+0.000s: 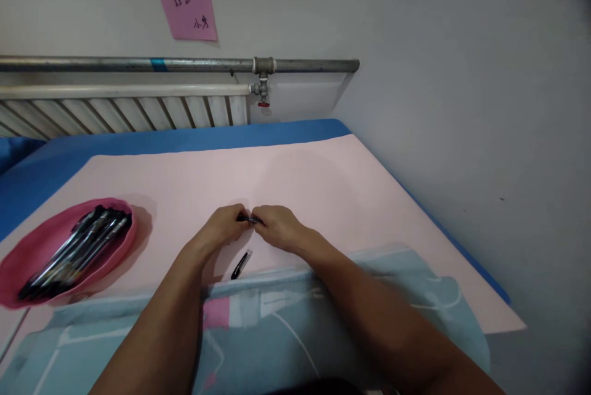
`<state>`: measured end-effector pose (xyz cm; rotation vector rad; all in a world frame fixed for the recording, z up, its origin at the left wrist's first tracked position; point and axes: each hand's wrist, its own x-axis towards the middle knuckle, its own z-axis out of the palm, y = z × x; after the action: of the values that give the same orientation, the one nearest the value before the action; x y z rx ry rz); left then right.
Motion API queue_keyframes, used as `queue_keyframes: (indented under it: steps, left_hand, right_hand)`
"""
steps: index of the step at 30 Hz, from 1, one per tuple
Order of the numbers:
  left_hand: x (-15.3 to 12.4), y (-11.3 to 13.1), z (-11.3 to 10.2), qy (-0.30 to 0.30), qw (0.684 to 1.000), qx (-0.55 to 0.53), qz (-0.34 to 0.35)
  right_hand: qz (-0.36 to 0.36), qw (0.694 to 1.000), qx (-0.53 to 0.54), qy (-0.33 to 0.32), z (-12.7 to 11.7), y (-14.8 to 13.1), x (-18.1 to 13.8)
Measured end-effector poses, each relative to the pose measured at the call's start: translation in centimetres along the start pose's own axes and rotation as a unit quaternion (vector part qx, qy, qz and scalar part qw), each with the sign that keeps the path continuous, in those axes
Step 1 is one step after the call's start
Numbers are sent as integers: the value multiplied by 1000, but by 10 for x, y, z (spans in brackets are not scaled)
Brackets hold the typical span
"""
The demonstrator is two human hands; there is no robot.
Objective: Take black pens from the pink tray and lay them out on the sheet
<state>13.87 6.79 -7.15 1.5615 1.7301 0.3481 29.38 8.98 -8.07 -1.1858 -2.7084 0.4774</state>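
Observation:
My left hand (227, 223) and my right hand (278, 226) meet over the pink mat. Both are closed, fingertips pinching the two ends of a dark, thin pen (252, 219). Only a short, shiny middle stretch of the pen shows; the fingers cover the rest. Just below the hands, a black pen cap with a clear end (241, 264) lies on the mat, touched by neither hand. To the left stands a pink oval basket (132, 241) with several black-and-clear pens (87, 244) heaped in it.
The pink mat (221, 176) covers a blue surface (194, 139). A blue patterned cloth (258, 315) lies along the near edge under my forearms. Behind are a radiator (124, 92) and a metal pipe (198, 65) with a valve (263, 90). A wall (462, 124) bounds the right side.

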Motion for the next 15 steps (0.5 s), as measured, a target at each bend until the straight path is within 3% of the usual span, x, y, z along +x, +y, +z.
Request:
queue_keyframes:
  steps: [15]
  left_hand:
    - [1, -2, 1, 17, 999, 18, 22]
  right_hand:
    - [0, 1000, -5, -3, 2, 2, 0]
